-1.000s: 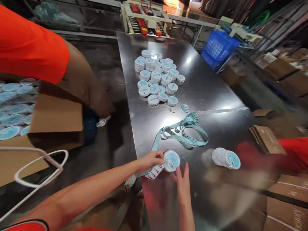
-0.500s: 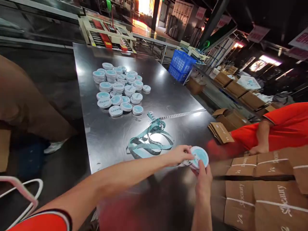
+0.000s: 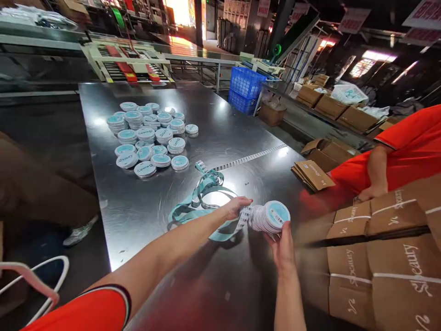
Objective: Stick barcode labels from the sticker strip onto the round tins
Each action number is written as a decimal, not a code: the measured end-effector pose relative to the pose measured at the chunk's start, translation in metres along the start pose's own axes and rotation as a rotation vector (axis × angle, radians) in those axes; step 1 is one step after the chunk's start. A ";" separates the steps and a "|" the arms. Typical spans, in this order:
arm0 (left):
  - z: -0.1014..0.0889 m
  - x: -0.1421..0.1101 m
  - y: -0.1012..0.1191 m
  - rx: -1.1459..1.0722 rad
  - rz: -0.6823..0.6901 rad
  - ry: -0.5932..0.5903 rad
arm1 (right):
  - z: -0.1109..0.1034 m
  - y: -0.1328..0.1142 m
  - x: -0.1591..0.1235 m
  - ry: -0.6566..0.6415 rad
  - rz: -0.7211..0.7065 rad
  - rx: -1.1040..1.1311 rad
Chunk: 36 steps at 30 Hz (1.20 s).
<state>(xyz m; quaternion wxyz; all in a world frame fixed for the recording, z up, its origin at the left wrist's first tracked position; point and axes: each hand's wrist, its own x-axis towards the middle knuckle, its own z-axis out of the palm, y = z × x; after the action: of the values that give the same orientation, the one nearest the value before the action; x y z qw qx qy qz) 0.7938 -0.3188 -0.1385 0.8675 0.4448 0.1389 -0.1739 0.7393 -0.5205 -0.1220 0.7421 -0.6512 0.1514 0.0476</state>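
My right hand [image 3: 283, 248] grips a stack of flat round white discs [image 3: 267, 217] from its right side, fingers underneath. The end disc's light-blue face is turned up and carries a small printed label [image 3: 276, 215]. Just left of the stack, my left hand [image 3: 238, 207] pinches a strip of printed labels [image 3: 244, 218]. This strip runs into a loose tangle of teal-backed label tape [image 3: 198, 207] on the metal table [image 3: 220, 126]. More discs of the same kind [image 3: 144, 169] stand in short stacks at the table's left.
A length of label tape [image 3: 255, 157] stretches toward the table's right edge. Tied cardboard bundles [image 3: 351, 262] are piled at the right, near a co-worker in a red shirt [image 3: 409, 138]. Blue crates [image 3: 246, 87] stand beyond the table. Another person's leg [image 3: 44, 184] is at left.
My left hand has drawn back leftward from the end disc's face, where a label now shows. The stack has turned so its side is visible. The whole view has shifted.
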 end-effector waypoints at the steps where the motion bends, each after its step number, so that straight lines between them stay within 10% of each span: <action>1: 0.001 0.002 -0.008 -0.014 -0.014 -0.001 | 0.004 0.000 0.001 0.008 0.021 0.013; 11: 0.007 0.006 -0.024 0.032 -0.003 0.040 | 0.014 -0.023 0.023 -0.008 0.092 -0.180; 17: -0.012 -0.071 -0.005 0.157 0.208 0.071 | 0.029 -0.019 -0.052 0.219 -0.177 -0.293; 23: -0.051 -0.194 0.009 0.261 0.203 0.068 | 0.122 0.002 -0.143 -0.427 -0.065 -0.267; 28: -0.105 -0.259 0.049 0.268 0.219 0.148 | 0.199 0.014 -0.165 -0.468 -0.038 -0.191; 36: -0.242 -0.299 0.122 0.367 0.153 0.306 | 0.329 0.048 -0.185 -0.572 -0.042 -0.428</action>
<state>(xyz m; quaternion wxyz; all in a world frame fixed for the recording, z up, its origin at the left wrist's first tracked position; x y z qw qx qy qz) 0.5558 -0.0003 -0.0688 0.7516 0.6254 0.2007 -0.0606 0.6042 -0.1669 -0.0797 0.6019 -0.7553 -0.0896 0.2433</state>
